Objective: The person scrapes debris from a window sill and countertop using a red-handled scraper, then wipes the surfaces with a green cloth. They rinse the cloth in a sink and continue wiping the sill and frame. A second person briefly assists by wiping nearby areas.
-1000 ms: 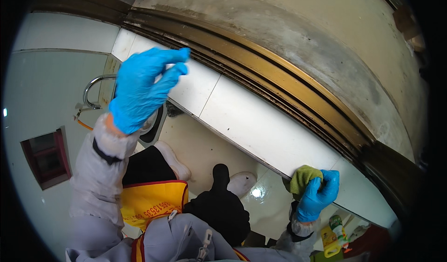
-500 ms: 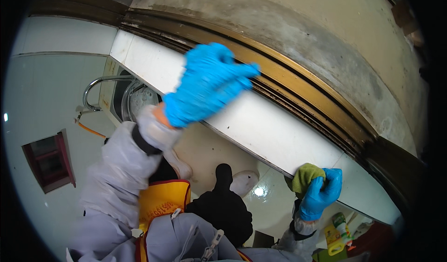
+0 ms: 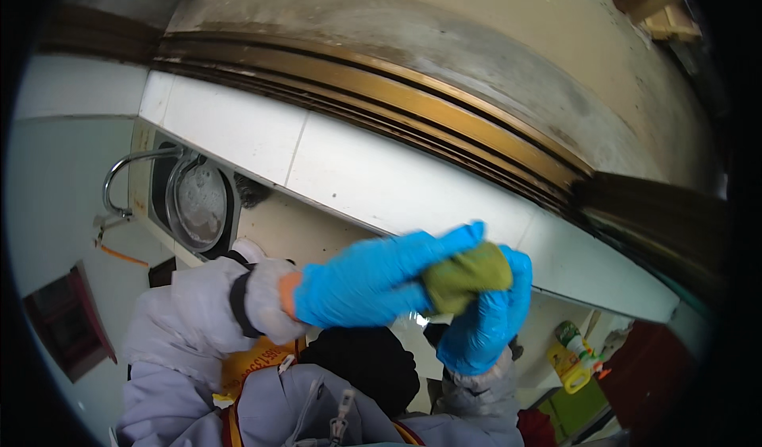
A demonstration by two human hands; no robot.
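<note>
In front of me, over the near edge of the white tiled sill, both of my blue-gloved hands meet at a bunched green cloth. My right hand is closed round its right side and underside. From the left, my left hand reaches across with long, slightly blurred fingers on either side of the cloth, which sits between them. Part of the fingertips is hidden by the cloth. Beyond the sill runs a brown-gold metal window track with dark, dirty grooves.
At left, a round metal basin with sudsy water stands in a sink under a curved chrome faucet. A yellow bottle and a green-white spray bottle stand low at right. A grey concrete ledge lies past the track.
My left hand has come down and right from above the sill to the green cloth. My right hand has brought the cloth leftward and up to meet it. The view has shifted.
</note>
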